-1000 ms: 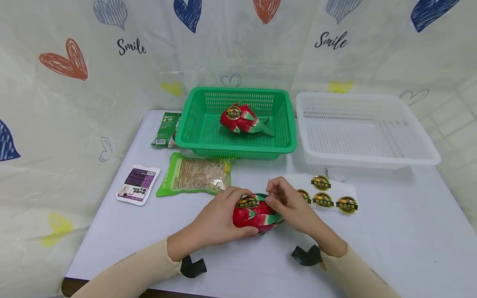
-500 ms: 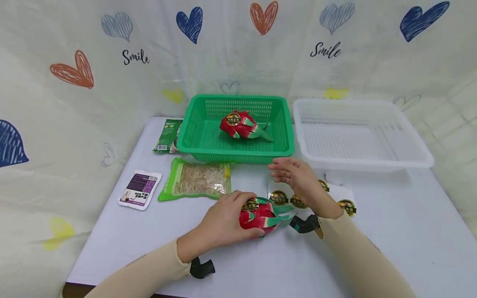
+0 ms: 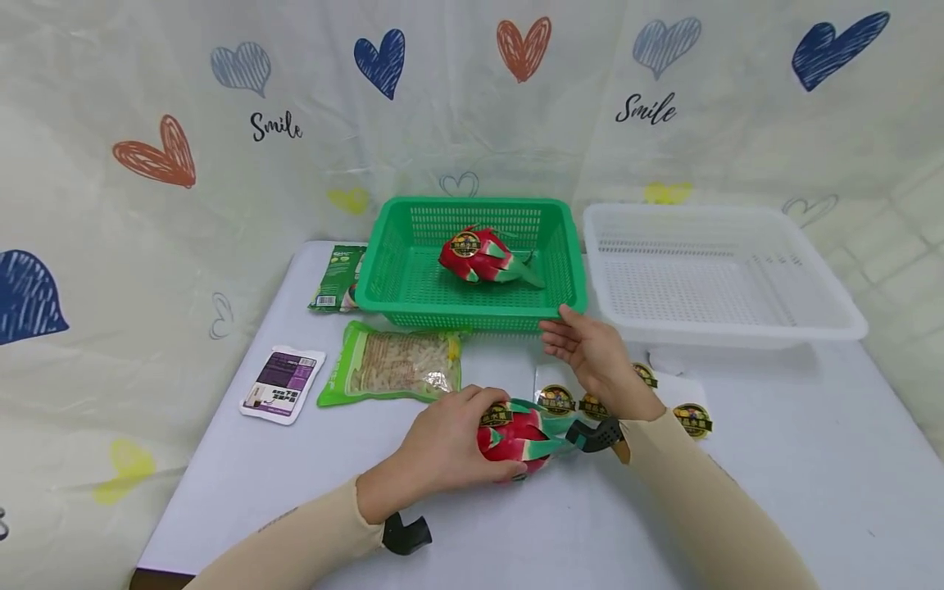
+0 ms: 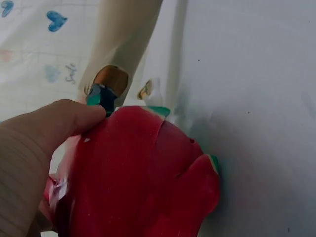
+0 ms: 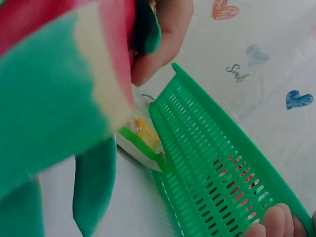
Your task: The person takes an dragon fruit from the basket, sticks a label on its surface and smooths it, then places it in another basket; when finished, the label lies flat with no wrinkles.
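My left hand (image 3: 446, 438) grips a red dragon fruit (image 3: 519, 434) with green leaf tips, thumb on the near side. A black-and-gold sticker (image 3: 496, 414) shows on its upper face. The left wrist view shows the fruit's red end filling the space beside the thumb. My right hand (image 3: 601, 356) is at the near right corner of the green basket (image 3: 472, 315), fingers relaxed, one tip touching the rim. In the right wrist view, its fingertips (image 5: 274, 219) lie over the basket's outer wall. A second dragon fruit (image 3: 479, 256), bearing a sticker, lies inside that basket.
A white basket (image 3: 730, 334) stands at the right. Under and beside the right hand lies a sticker sheet (image 3: 667, 389) with several black-and-gold stickers. Left of centre are a green-edged clear food bag (image 3: 406, 365), a purple-and-white packet (image 3: 283, 385) and a green packet (image 3: 339, 274).
My right hand has left the dragon fruit and moved up to the green basket's corner. My left hand has kept its grip, with the fruit shifted slightly right in view.
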### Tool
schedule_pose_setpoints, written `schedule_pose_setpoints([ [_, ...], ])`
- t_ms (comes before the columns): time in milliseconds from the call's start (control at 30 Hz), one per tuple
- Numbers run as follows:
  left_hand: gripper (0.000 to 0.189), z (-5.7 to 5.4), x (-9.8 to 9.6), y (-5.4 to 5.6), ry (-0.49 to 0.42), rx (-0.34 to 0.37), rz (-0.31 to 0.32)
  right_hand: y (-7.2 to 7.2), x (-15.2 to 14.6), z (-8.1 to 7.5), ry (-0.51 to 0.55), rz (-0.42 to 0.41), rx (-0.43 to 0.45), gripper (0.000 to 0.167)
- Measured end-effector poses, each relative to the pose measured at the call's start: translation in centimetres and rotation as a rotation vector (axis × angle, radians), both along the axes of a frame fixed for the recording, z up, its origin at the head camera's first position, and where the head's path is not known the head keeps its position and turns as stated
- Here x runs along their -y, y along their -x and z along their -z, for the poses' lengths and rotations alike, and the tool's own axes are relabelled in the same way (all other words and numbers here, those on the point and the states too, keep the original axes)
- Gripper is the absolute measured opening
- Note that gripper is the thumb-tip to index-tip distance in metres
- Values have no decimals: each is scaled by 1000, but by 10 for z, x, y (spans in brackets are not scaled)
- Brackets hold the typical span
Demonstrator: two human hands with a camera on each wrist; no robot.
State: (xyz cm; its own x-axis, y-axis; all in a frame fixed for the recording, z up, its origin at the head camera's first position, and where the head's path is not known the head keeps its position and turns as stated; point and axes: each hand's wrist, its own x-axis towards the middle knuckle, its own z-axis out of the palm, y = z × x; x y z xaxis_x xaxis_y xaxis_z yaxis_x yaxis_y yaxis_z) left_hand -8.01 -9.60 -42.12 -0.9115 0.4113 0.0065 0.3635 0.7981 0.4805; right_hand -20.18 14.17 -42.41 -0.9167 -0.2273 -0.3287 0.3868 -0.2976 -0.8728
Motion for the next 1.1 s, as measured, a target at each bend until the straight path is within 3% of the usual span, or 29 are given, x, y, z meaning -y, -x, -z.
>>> schedule_pose_setpoints([
  [267, 72, -15, 24, 7, -147, 43, 1, 2, -9, -4, 69, -57, 27, 19],
  [500, 76, -35, 50, 19, -167, 36, -7, 6, -12, -4, 98, -92, 40, 19],
  [767, 75, -47, 69, 42, -255, -56, 0, 6, -13, -3, 124, -84, 29, 19],
  [1100, 75, -65, 79, 73, -239, -19, -28, 4, -13, 0, 107, -86, 39, 18],
])
